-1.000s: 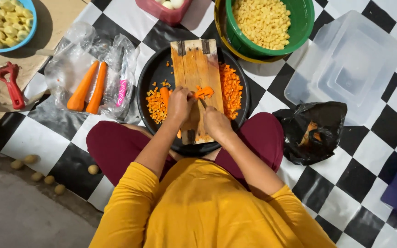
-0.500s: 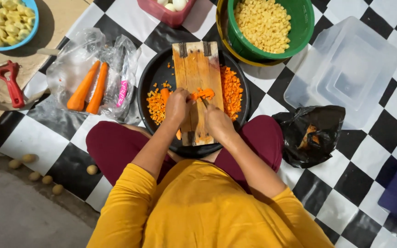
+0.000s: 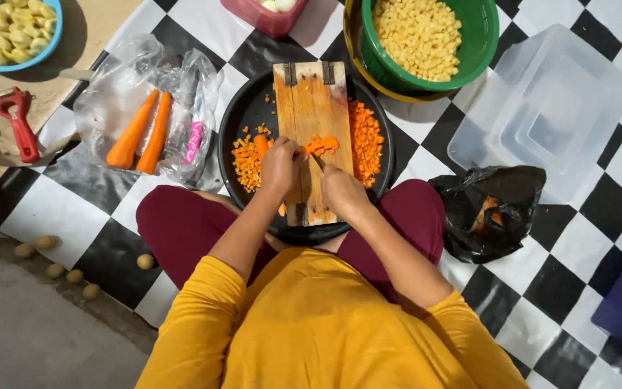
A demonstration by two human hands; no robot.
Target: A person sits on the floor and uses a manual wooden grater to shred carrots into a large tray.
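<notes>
On a black-and-white checked floor covering, a seated person steadies carrot pieces (image 3: 319, 145) with the left hand (image 3: 281, 166) on a wooden board (image 3: 312, 108) bridging a black pan (image 3: 377, 173) that catches the dice. The right hand (image 3: 341, 189) closes round a mostly hidden knife. Beyond lie whole carrots (image 3: 142, 131) on a clear bag (image 3: 113, 94), a green bowl (image 3: 478, 43) of yellow cubes

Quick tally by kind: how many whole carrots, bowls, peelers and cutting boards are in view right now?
Whole carrots, in the clear bag: 2
Bowls, one blue and one green: 2
Red peeler: 1
Wooden cutting board: 1
Total: 6
</notes>
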